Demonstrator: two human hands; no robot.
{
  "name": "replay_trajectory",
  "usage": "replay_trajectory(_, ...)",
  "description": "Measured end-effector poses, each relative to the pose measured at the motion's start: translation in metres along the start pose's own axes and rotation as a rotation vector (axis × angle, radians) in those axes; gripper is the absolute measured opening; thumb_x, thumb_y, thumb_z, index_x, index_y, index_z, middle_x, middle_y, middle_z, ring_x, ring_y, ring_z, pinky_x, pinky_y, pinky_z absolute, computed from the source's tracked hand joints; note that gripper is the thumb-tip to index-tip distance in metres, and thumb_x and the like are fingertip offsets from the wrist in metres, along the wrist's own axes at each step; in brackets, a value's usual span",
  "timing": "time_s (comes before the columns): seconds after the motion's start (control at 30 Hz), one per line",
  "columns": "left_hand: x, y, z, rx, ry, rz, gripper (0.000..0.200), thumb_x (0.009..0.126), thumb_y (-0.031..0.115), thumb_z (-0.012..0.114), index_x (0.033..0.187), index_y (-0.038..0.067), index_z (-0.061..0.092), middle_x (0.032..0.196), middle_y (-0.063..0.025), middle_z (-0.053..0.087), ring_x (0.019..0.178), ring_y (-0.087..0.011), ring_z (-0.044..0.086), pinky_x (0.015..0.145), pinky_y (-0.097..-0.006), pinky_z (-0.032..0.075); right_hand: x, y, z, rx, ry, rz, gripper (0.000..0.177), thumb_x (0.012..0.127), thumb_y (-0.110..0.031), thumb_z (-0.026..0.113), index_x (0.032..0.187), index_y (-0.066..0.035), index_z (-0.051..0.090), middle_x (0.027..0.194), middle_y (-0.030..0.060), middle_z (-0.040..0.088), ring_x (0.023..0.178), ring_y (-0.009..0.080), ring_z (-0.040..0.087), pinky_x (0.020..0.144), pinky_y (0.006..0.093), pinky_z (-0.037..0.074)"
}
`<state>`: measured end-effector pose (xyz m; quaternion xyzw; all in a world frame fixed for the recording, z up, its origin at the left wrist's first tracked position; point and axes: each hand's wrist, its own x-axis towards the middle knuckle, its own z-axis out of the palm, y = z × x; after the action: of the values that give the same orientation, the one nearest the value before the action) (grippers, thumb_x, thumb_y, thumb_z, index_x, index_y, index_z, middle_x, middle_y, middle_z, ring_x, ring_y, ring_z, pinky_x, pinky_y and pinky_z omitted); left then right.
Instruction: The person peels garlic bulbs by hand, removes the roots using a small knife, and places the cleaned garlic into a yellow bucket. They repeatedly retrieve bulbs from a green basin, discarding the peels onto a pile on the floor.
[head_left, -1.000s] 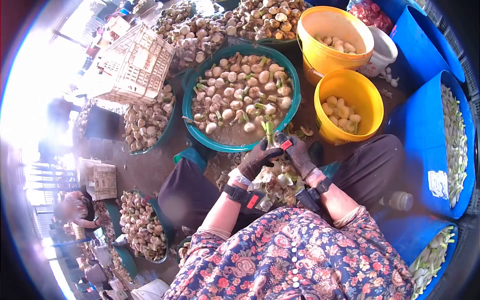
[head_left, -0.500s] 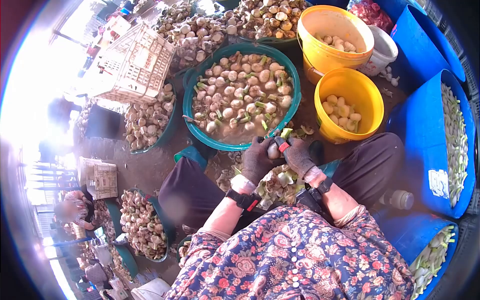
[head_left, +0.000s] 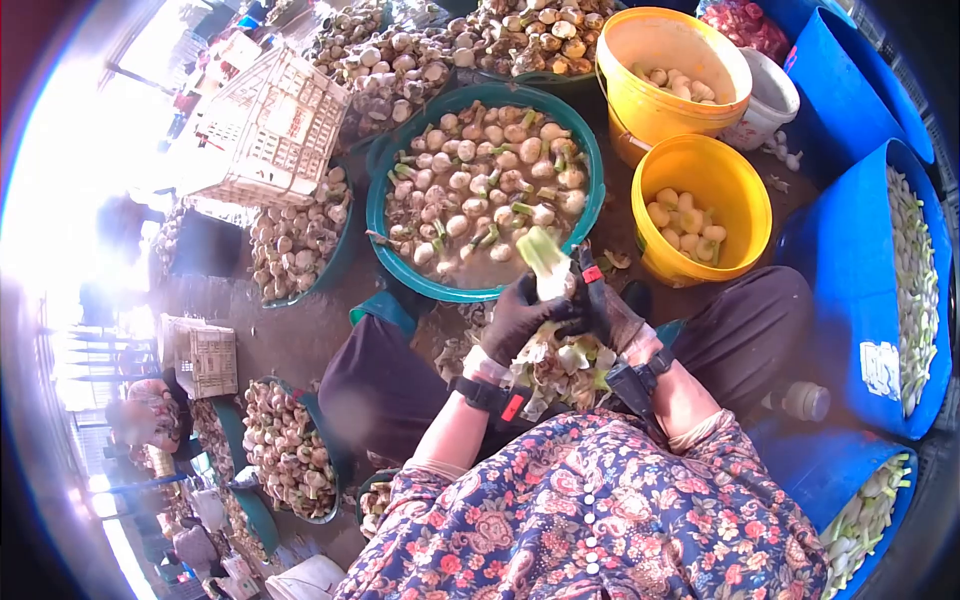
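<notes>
Both hands point(head_left: 513, 322) hold bulb point(head_left: 556, 284), stem point(head_left: 540, 250) slanting fwd-L twd tub point(head_left: 376, 215)

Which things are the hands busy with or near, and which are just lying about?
Busy or near:
- left hand, holding a green-stemmed bulb
- right hand, at the bulb's side
- pile of peelings
- green tub of bulbs

Lying about:
- white crate
- white bucket
- blue barrel

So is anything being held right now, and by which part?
A garlic plant, by its lower, bulb end, between the left hand and right hand; its green stalk sticks out free.
</notes>
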<state>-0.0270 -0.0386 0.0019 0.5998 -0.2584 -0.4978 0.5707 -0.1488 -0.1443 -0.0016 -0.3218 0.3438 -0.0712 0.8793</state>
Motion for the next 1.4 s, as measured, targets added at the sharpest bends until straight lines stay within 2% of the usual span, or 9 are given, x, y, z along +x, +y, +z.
replay_trajectory(0.13, 0.002, -0.002, -0.003, 0.716, 0.398, 0.503, 0.081, 0.065, 0.027, 0.082, 0.127, -0.007, 0.041, 0.116, -0.0163, 0.057, 0.106, -0.025, 0.056, 0.094, -0.0336, 0.041, 0.008, 0.007, -0.008, 0.013, -0.041, 0.139, 0.052, 0.085, -0.062, 0.045, 0.089, -0.012, 0.057, 0.068, 0.002, 0.054, 0.052, 0.0145, 0.052, 0.047, 0.0258, 0.044)
replay_trajectory(0.27, -0.005, 0.016, -0.013, 0.91, -0.026, 0.222, 0.05, 0.07, 0.022, 0.077, 0.109, -0.005, 0.06, 0.097, -0.0179, 0.065, 0.089, -0.0304, 0.063, 0.083, -0.0348, 0.048, 0.007, 0.003, -0.011, -0.372, -0.085, 0.106, 0.049, 0.09, -0.055, 0.043, 0.094, -0.009, 0.058, 0.071, -0.0016, 0.052, 0.06, 0.0093, 0.052, 0.051, 0.0224, 0.043)
replay_trajectory(0.5, -0.006, 0.006, -0.016, -0.351, 0.087, -0.237, 0.027, 0.087, 0.013, 0.061, 0.111, -0.001, 0.06, 0.099, -0.006, 0.066, 0.086, -0.0109, 0.061, 0.076, -0.0252, 0.048, -0.003, -0.003, -0.014, -0.358, -0.429, -0.319, 0.056, 0.088, -0.045, 0.054, 0.125, -0.004, 0.046, 0.112, 0.0033, 0.053, 0.1, 0.011, 0.05, 0.078, 0.0235, 0.044)
replay_trajectory(0.67, -0.017, -0.008, -0.032, 0.677, 0.103, 0.465, 0.033, 0.087, 0.003, 0.055, 0.12, 0.002, 0.054, 0.107, -0.0093, 0.064, 0.096, -0.0161, 0.06, 0.081, -0.0282, 0.048, -0.004, -0.002, 0.002, -0.174, -0.39, -0.331, 0.058, 0.084, -0.018, 0.063, 0.134, -0.001, 0.04, 0.132, 0.0073, 0.044, 0.117, 0.0141, 0.044, 0.097, 0.0276, 0.036)
replay_trajectory(0.8, -0.016, -0.022, -0.048, 0.537, 0.098, 0.335, 0.035, 0.084, 0.003, 0.059, 0.119, 0.004, 0.055, 0.103, -0.0119, 0.064, 0.09, -0.0206, 0.062, 0.078, -0.029, 0.048, -0.018, -0.004, 0.016, -1.569, 0.051, -1.1, 0.052, 0.076, -0.01, 0.066, 0.126, -0.009, 0.051, 0.128, 0.0123, 0.048, 0.112, 0.0246, 0.051, 0.094, 0.0327, 0.04)
replay_trajectory(0.93, -0.018, -0.019, -0.042, 0.111, 0.187, 0.081, 0.029, 0.086, 0.019, 0.063, 0.111, 0.004, 0.06, 0.094, -0.0068, 0.064, 0.081, -0.0164, 0.061, 0.07, -0.0271, 0.048, 0.01, 0.03, 0.007, -1.003, 0.083, -0.95, 0.028, 0.078, -0.011, 0.063, 0.105, -0.009, 0.062, 0.1, 0.0121, 0.061, 0.094, 0.028, 0.058, 0.081, 0.0356, 0.046)
replay_trajectory(1.07, -0.024, -0.009, -0.035, -0.251, 0.158, -0.07, 0.027, 0.087, 0.024, 0.064, 0.105, 0.005, 0.062, 0.09, 0.0017, 0.063, 0.078, -0.0073, 0.057, 0.065, -0.0227, 0.045, 0.012, 0.02, -0.003, -0.073, 0.051, -0.268, 0.018, 0.084, -0.02, 0.054, 0.094, -0.006, 0.061, 0.082, 0.0041, 0.061, 0.073, 0.0192, 0.06, 0.062, 0.028, 0.048)
replay_trajectory(1.33, -0.073, 0.062, -0.02, -0.089, -0.027, 0.122, 0.028, 0.075, 0.024, 0.074, 0.088, 0.002, 0.064, 0.08, -0.0012, 0.064, 0.073, -0.0082, 0.058, 0.066, -0.0252, 0.047, 0.057, 0.045, -0.062, 0.309, 0.062, -0.284, 0.027, 0.09, -0.028, 0.045, 0.093, -0.005, 0.06, 0.084, 0.0043, 0.064, 0.073, 0.0175, 0.062, 0.067, 0.0305, 0.052)
replay_trajectory(1.4, -0.066, 0.065, -0.041, -0.566, -0.417, 0.18, 0.021, 0.071, 0.009, 0.072, 0.089, 0.0, 0.065, 0.089, -0.0096, 0.066, 0.084, -0.0186, 0.062, 0.079, -0.0306, 0.049, 0.055, 0.037, -0.071, 0.272, 0.026, -0.287, 0.029, 0.09, -0.029, 0.045, 0.096, -0.004, 0.06, 0.089, 0.0047, 0.065, 0.08, 0.016, 0.062, 0.071, 0.0289, 0.051)
